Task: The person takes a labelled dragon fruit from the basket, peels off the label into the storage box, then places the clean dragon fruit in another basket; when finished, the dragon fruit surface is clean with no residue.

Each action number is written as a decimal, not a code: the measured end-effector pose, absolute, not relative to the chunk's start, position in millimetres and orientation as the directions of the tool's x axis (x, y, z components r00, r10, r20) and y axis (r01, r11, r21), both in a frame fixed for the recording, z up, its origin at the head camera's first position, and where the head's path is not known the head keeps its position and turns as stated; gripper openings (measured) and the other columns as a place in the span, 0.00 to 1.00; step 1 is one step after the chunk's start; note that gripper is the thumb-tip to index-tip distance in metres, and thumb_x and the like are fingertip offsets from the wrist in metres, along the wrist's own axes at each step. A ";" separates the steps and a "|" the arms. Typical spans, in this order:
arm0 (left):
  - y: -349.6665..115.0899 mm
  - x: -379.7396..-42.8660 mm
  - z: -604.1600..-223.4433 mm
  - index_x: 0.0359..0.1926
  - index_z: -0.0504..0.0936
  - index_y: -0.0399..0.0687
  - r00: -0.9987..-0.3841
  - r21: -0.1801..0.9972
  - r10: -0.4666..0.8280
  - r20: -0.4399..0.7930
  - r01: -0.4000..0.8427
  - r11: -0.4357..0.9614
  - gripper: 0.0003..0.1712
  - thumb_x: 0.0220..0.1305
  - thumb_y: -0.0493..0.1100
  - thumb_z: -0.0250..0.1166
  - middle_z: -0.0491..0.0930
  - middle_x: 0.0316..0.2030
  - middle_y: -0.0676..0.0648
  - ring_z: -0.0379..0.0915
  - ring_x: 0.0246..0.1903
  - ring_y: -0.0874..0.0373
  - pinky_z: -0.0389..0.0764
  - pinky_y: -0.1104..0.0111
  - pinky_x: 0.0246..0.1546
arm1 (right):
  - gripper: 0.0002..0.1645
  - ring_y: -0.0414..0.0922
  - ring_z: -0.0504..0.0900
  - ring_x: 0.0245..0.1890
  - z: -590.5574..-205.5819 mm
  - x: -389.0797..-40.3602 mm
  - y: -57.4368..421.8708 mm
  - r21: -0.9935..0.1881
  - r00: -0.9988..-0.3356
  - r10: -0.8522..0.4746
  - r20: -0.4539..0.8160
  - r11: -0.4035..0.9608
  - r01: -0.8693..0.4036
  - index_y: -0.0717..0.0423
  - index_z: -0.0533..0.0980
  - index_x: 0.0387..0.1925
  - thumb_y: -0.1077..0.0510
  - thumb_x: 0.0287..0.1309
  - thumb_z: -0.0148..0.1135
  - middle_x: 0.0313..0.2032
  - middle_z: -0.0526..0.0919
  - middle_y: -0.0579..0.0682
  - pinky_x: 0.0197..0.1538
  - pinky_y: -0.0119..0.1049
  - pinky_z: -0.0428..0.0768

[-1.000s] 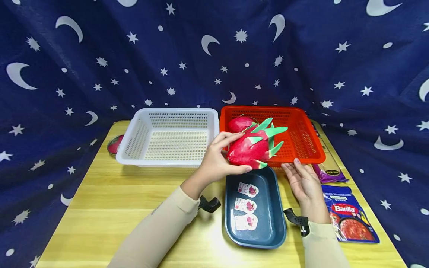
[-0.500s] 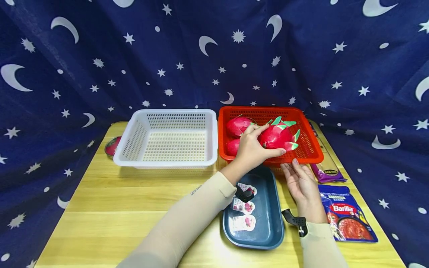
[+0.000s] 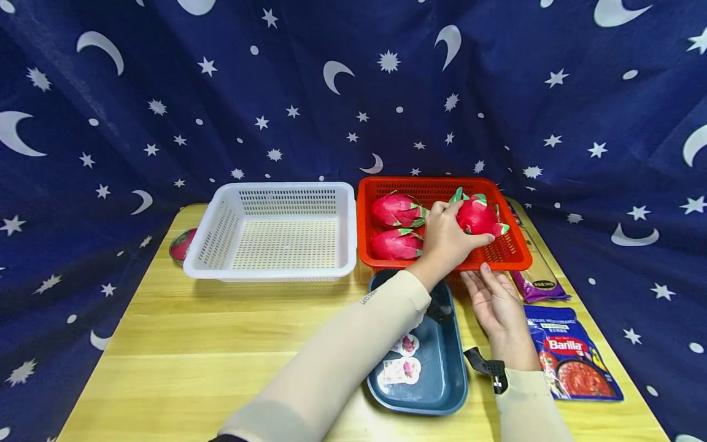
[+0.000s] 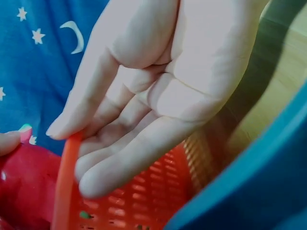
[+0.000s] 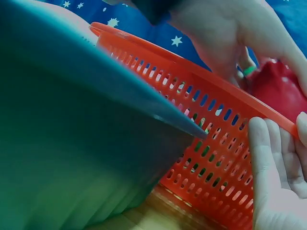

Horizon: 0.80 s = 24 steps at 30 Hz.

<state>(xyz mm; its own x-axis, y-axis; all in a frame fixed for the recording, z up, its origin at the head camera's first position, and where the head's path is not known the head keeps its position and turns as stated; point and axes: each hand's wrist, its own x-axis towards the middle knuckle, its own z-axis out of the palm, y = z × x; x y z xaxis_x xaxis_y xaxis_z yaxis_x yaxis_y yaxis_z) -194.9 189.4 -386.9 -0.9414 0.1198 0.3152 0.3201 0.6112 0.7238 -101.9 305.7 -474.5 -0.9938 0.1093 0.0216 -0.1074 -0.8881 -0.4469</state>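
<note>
My left hand (image 3: 445, 236) grips a red dragon fruit (image 3: 478, 216) with green-tipped scales, low in the right part of the red basket (image 3: 518, 236). Two more dragon fruits, a back one (image 3: 393, 210) and a front one (image 3: 395, 244), lie in that basket's left part. With thumb over the rim and fingers outside, my right hand (image 3: 499, 307) pinches the basket's front edge. Both wrist views show this hold; the right wrist view also catches the held dragon fruit (image 5: 278, 88) beyond the rim. Whether the held fruit touches the basket floor I cannot tell.
Just in front of the red basket stands a dark blue tub (image 3: 442, 368) with dragon fruit stickers inside, partly under my left forearm. A white basket (image 3: 351, 239) is at left, a round red can (image 3: 181, 245) beside it. A Barilla pouch (image 3: 577, 362) and purple packet (image 3: 538, 285) lie right.
My left hand has carried the dragon fruit right and down, from over the tub and basket edge into the red basket, uncovering the front fruit. My right hand stays on the rim.
</note>
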 end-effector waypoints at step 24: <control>217.3 -207.8 -400.7 0.57 0.86 0.50 -0.969 0.569 0.203 0.139 0.246 0.784 0.37 0.51 0.61 0.85 0.80 0.49 0.53 0.67 0.54 0.58 0.69 0.72 0.54 | 0.06 0.55 0.87 0.46 -473.3 -99.0 306.9 -0.471 -0.991 0.136 -0.020 -0.875 -0.111 0.72 0.77 0.42 0.71 0.76 0.54 0.46 0.84 0.64 0.61 0.45 0.80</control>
<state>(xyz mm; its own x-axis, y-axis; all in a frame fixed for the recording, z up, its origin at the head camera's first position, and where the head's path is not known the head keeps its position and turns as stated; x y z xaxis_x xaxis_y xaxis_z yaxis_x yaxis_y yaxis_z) -207.8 217.3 -400.7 -0.9692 0.2034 0.1386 0.2460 0.7845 0.5693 -99.0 306.9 -473.3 -0.9905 0.1360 -0.0200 -0.1107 -0.8752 -0.4709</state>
